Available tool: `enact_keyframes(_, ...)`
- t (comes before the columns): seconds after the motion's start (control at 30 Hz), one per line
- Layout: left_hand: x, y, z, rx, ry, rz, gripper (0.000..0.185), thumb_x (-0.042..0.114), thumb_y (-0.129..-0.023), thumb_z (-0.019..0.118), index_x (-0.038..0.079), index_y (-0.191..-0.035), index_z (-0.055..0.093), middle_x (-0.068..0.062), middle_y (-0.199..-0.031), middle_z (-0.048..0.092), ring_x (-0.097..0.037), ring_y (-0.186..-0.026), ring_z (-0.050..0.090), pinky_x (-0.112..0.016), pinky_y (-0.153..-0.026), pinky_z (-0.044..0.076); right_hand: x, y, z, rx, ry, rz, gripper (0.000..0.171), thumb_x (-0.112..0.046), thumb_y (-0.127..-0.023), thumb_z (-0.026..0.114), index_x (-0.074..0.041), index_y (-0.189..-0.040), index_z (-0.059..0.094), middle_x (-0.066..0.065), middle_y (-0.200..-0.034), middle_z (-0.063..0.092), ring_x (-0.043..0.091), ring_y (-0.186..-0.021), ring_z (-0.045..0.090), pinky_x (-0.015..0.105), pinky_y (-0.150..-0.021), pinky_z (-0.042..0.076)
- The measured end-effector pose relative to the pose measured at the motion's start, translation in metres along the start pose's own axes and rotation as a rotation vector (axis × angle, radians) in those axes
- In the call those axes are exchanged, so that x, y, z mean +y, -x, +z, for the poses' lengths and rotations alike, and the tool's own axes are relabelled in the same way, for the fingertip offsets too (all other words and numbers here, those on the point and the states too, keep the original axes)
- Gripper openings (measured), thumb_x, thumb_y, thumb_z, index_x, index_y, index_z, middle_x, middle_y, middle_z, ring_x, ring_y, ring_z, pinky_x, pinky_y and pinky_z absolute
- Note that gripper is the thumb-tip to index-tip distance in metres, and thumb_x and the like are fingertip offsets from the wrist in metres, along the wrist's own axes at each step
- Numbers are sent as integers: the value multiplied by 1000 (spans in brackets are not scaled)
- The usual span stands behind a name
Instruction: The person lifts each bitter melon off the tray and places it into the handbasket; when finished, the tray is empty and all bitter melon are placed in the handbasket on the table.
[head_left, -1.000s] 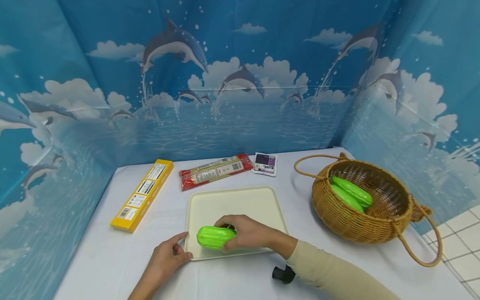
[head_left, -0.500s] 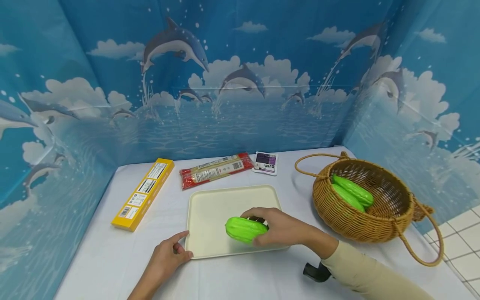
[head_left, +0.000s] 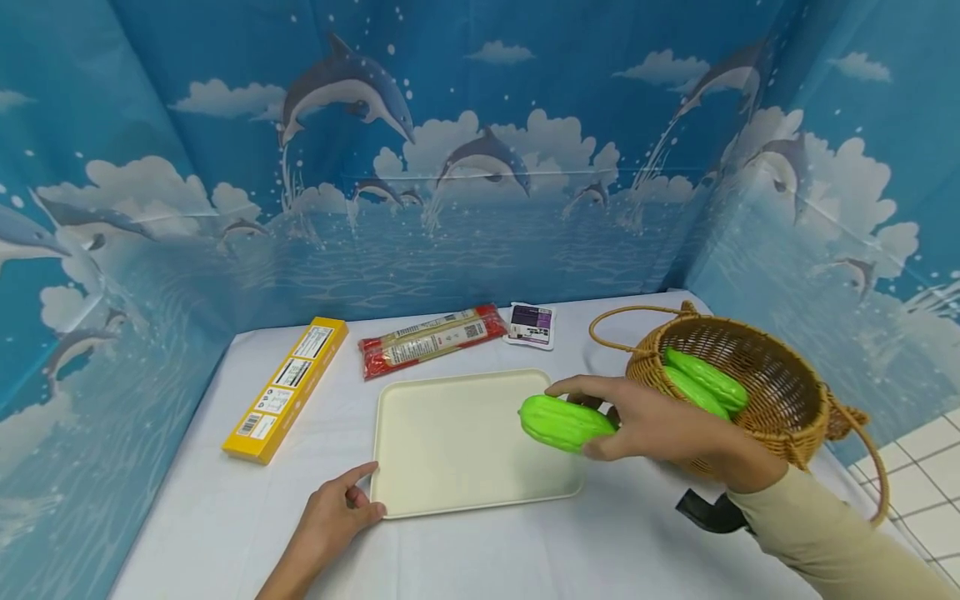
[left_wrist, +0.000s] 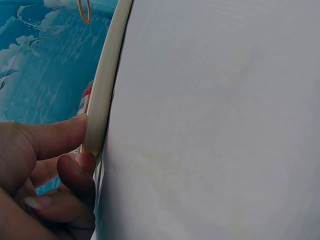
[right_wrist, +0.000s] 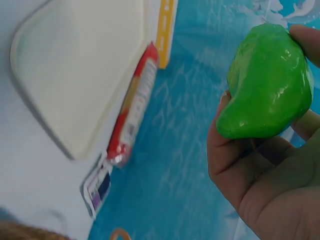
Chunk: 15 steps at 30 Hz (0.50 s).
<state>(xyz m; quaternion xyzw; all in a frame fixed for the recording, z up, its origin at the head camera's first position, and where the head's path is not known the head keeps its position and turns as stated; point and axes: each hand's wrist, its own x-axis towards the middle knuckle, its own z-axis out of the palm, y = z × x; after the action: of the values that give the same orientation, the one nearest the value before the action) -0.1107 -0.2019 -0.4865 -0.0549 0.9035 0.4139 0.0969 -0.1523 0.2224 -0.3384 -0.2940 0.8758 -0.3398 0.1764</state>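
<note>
The right hand (head_left: 660, 429) gripped a green ridged gourd (head_left: 564, 422), fingers over its top and thumb below, and held it in the air above the right edge of the cream tray (head_left: 450, 492). In the right wrist view the gourd (right_wrist: 265, 82) sat in the curl of that hand (right_wrist: 265, 170), clear of the tray (right_wrist: 75, 75) beneath it. Just to the right of the hand stood a wicker basket (head_left: 780, 454) with two more green gourds (head_left: 705, 385) lying inside against its far wall.

The left hand (head_left: 333, 521) rested on the white desk (head_left: 195, 517) at the tray's near left corner. Its thumb and fingertips (left_wrist: 80, 167) pinched the tray's rim (left_wrist: 100, 107).

Beyond the tray, away from both hands, lay a red noodle packet (head_left: 431, 337) and a small purple-and-white pouch (head_left: 531, 325) just beside it. A long yellow box (head_left: 288, 387) lay at an angle farther off, to the left of the left hand.
</note>
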Motion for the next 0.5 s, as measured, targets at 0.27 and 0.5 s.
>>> enact_keyframes(0.27, 0, 1, 0, 3, 2, 1, 63, 12, -82, 84, 7, -140, 61, -1, -82, 58, -17, -69, 49, -26, -57, 39, 5, 25, -39, 103, 79, 19, 65, -29, -92, 75, -23, -150, 47, 4, -128, 60, 21, -98, 56, 33, -75, 50)
enact_keyframes(0.5, 0, 1, 0, 2, 8, -2, 64, 13, -81, 84, 7, -141, 60, -1, -82, 58, -17, -68, 49, -26, -56, 38, 20, 48, -75, 182, 97, 61, 65, -26, -94, 73, -23, -152, 44, 4, -129, 58, 16, -98, 58, 32, -73, 52)
